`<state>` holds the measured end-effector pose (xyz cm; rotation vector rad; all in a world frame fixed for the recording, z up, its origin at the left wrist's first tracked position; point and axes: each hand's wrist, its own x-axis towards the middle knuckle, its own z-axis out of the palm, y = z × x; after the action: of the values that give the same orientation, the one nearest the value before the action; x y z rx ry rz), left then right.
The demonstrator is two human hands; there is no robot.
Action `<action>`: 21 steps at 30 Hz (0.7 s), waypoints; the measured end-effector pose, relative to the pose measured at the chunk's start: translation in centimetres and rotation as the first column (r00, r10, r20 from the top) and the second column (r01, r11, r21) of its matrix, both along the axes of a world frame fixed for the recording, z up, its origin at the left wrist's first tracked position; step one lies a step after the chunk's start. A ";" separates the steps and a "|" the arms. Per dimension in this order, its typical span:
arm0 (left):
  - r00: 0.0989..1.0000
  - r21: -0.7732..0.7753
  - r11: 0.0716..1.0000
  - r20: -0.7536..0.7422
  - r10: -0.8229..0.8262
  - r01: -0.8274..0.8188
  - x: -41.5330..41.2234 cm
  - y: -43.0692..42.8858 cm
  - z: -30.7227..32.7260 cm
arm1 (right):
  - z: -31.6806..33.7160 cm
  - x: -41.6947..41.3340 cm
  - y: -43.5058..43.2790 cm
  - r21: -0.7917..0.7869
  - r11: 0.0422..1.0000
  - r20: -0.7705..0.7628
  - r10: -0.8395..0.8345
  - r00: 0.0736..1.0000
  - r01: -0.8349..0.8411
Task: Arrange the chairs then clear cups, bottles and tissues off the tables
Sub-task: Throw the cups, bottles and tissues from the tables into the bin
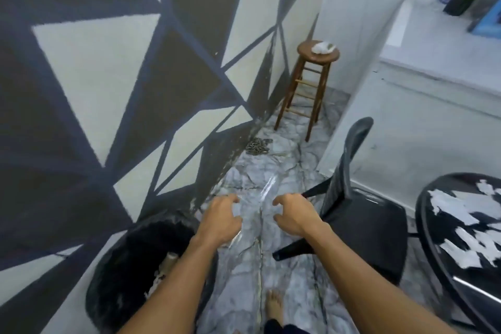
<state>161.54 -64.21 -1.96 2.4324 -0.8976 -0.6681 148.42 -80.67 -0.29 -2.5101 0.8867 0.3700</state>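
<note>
Head view, nearest first: a bare foot (274, 306) stands on the grey marbled floor (244, 293) at the bottom edge of the frame. To its left sits a round black bin (108, 266) against the foot of the patterned wall, with pale scraps inside that are too blurred to name.

Both forearms reach forward over the floor. The left hand (219, 222) hangs past the bin's far rim, fingers spread and half bent, gripping nothing. The right hand (294, 215) is level with it and a little apart, fingers bent the same way and also holding nothing. Between the two hands runs a glassy streak (260, 198); I cannot tell what it is.

Just to the right of the right hand is a black chair (366, 225), its backrest rising on the far side and two black bars jutting left toward the wrist. Whether the wrist touches the upper bar is unclear. Right of the chair, at the frame's edge, is a round black table (425, 238) with white patches on its top.

Further on, a heap of chain (257, 145) lies where floor meets wall. Beyond it, in the corner, stands a wooden stool (306, 55), and a crumpled white tissue (322, 47) rests on the far side of its seat, well apart from both hands. A white counter (433, 43) at upper right carries blurred dark and blue items.
</note>
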 end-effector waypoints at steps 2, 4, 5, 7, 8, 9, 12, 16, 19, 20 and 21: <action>0.992 -0.001 0.992 0.016 -0.127 0.127 -2.6 -3.7 1.2 | 1.2 -4.3 -2.0 -0.001 0.993 0.036 -0.116 0.993 0.116; 0.968 0.005 0.969 0.023 -0.248 0.248 -5.4 -7.2 1.8 | 2.0 -8.5 -3.7 -0.003 0.972 0.078 -0.233 0.969 0.234; 0.952 0.007 0.952 0.020 -0.306 0.305 -6.8 -8.9 1.9 | 2.3 -10.7 -4.4 -0.008 0.958 0.096 -0.284 0.954 0.286; 0.912 0.010 0.913 0.015 -0.409 0.409 -10.0 -12.3 2.0 | 2.5 -15.1 -5.6 -0.008 0.925 0.125 -0.375 0.919 0.379; 0.892 0.005 0.892 0.023 -0.452 0.452 -11.6 -14.0 2.2 | 2.6 -17.2 -6.2 -0.001 0.907 0.138 -0.417 0.898 0.421; 0.869 0.003 0.870 0.031 -0.493 0.493 -13.4 -15.6 2.3 | 2.5 -19.2 -6.9 0.001 0.888 0.154 -0.455 0.877 0.460; 0.791 0.000 0.794 0.081 -0.606 0.608 -19.1 -20.1 2.5 | 2.4 -25.2 -9.0 -0.002 0.831 0.191 -0.547 0.815 0.557; 0.726 0.038 0.729 0.068 -0.684 0.683 -26.3 -24.6 2.2 | 1.9 -32.2 -11.4 0.033 0.760 0.207 -0.640 0.740 0.649; 0.690 0.043 0.694 0.076 -0.720 0.719 -30.9 -27.4 1.6 | 1.0 -36.3 -13.3 0.067 0.728 0.201 -0.680 0.706 0.682; 0.677 0.046 0.682 0.083 -0.731 0.730 -32.2 -28.2 1.4 | 0.8 -37.6 -13.9 0.073 0.721 0.198 -0.688 0.698 0.689; 0.669 0.049 0.674 0.086 -0.739 0.738 -33.3 -28.9 1.1 | 0.5 -38.6 -14.5 0.081 0.712 0.198 -0.698 0.689 0.698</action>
<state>128.22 -93.11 -0.83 2.0471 -1.9765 -0.8111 109.77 -95.14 0.22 -1.9419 1.6438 -0.1599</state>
